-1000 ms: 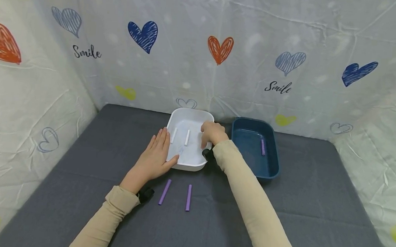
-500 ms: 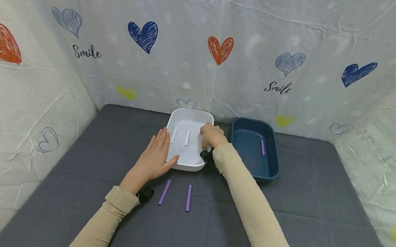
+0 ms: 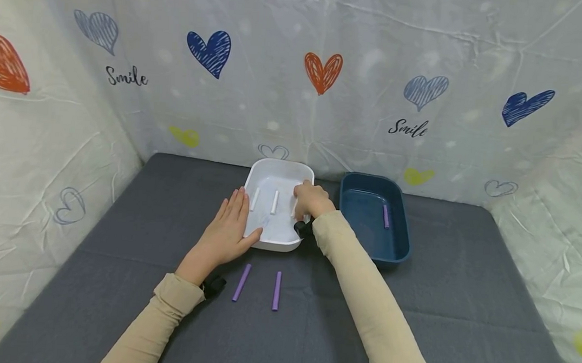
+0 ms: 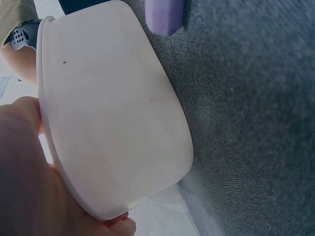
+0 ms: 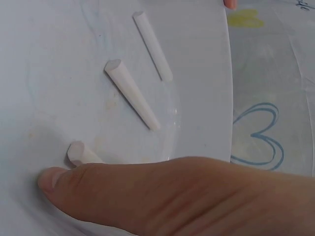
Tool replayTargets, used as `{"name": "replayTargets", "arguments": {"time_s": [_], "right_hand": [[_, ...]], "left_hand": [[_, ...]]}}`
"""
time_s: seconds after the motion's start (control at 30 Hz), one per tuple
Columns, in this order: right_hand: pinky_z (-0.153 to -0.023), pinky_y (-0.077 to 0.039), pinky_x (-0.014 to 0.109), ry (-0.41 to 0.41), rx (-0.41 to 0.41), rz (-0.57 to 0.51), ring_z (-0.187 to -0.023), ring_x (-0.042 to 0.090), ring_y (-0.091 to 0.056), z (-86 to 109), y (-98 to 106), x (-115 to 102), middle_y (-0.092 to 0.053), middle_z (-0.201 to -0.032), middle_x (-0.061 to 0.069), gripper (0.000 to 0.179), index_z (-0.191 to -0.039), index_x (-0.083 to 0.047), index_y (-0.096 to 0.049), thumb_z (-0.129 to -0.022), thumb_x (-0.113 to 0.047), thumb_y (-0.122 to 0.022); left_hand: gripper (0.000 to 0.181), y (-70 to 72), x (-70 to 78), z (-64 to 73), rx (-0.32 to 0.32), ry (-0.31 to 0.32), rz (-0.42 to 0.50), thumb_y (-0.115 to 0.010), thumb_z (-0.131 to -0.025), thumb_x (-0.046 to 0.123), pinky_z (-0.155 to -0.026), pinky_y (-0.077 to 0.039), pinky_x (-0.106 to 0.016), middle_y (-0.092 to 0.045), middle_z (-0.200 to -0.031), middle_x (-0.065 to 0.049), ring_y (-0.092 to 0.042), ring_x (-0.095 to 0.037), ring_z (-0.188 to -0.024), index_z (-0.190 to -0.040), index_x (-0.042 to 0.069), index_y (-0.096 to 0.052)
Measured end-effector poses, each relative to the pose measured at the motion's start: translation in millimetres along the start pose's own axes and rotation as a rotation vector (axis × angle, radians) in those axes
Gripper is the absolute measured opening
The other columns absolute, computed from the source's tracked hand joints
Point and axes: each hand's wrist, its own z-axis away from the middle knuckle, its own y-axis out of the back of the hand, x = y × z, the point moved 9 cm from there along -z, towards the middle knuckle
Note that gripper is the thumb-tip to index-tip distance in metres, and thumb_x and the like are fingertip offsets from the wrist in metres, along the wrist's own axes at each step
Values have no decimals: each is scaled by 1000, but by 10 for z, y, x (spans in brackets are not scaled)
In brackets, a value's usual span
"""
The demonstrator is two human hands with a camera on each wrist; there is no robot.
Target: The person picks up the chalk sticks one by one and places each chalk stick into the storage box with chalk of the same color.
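Note:
My left hand lies with straight fingers along the left side of a white tray, its thumb over the near rim. In the left wrist view the tray's outer wall fills the middle. My right hand reaches down inside the tray's right side, fingers bent, holding a white chalk stick whose end shows beyond the thumb; the other fingers are hidden there. Two more white chalk sticks lie on the tray floor, a middle stick and a left stick.
A dark blue tray stands to the right with a purple chalk stick inside. Two purple sticks, a left one and a right one, lie on the grey cloth in front. A heart-printed curtain hangs behind.
The right hand has dropped very slightly, and a bit of the white chalk stick now shows at its fingers. The left hand and both trays stay in place.

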Motion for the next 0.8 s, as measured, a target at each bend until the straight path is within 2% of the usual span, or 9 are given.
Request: {"name": "replayTargets", "arguments": {"time_s": [0.17, 0.43, 0.8], "right_hand": [[-82, -49, 41, 11, 6, 2, -97, 28, -52, 15, 5, -6, -51, -119, 8, 57, -127, -13, -62, -74, -14, -84], [-85, -51, 43, 7, 17, -49, -98, 27, -53, 24, -10, 5, -52, -120, 7, 63, -126, -13, -63, -72, -30, -89], [-79, -49, 40, 20, 11, -23, -93, 26, -54, -6, -6, 4, -52, -113, 7, 48, -121, -10, -64, -77, -19, -81]], "left_hand": [[88, 14, 9, 2, 8, -5, 5, -43, -101, 48, -120, -5, -52, 2, -162, -29, 1, -40, -150, -153, -13, -6], [88, 20, 11, 9, -1, -6, 16, -41, -101, 48, -120, -4, -52, 4, -161, -29, 2, -40, -150, -153, -13, -5], [88, 24, 9, 16, 0, -2, 23, -42, -101, 48, -120, -4, -52, 4, -162, -28, 3, -39, -150, -153, -13, -6]]}}
